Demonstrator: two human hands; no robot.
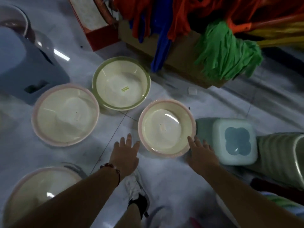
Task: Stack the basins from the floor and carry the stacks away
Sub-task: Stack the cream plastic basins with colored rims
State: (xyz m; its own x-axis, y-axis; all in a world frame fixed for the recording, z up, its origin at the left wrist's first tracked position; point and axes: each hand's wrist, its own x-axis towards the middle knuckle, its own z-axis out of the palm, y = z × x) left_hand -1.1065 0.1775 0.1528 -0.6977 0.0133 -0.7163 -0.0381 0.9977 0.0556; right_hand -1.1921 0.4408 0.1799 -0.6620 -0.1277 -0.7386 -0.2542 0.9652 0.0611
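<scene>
Several cream basins lie on the pale tiled floor. A pink-rimmed basin [166, 127] sits in the middle, straight ahead of both hands. My left hand [125, 153] hovers open just left of its near rim, fingers spread, holding nothing. My right hand [201, 153] is open at the basin's near right rim, forefinger at or touching the edge. A green-rimmed basin [121, 83] lies farther back. A larger pink-rimmed basin [65, 114] is at the left. Another pink-rimmed basin [39, 191] shows at the bottom left, partly hidden by my left forearm.
A pale green stool [234, 142] stands right beside the middle basin. A blue plastic stool [24, 63] is at the left. A cardboard box [177, 60] with mops, one green [225, 51], lines the back. My shoe [136, 191] is between my arms.
</scene>
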